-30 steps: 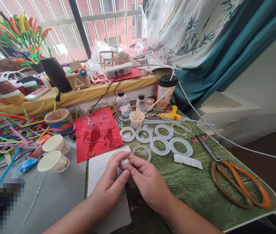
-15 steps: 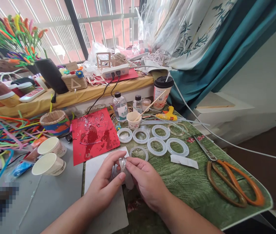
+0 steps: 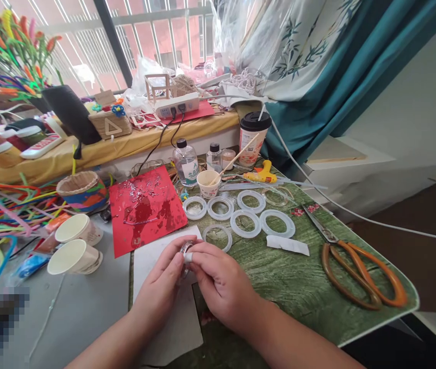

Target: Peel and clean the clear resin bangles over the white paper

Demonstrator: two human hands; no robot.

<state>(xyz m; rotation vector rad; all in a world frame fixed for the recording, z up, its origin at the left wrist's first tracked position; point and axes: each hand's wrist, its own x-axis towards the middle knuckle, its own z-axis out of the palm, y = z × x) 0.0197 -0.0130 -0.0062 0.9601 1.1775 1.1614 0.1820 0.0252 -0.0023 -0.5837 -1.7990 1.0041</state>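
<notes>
left hand (image 3: 164, 279), right hand (image 3: 221, 279): clamped on clear piece (image 3: 186, 247) | paper cup (image 3: 207, 188): stick (image 3: 237, 158) inside | lidded cup (image 3: 249, 149): straw (image 3: 261, 111) inserted

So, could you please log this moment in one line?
left hand: holding small clear object; right hand: touching it; near: white sheet, pale rings

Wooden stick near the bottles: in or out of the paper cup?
In: the wooden stick has its lower end inside the paper cup and slants out past the rim.
</notes>
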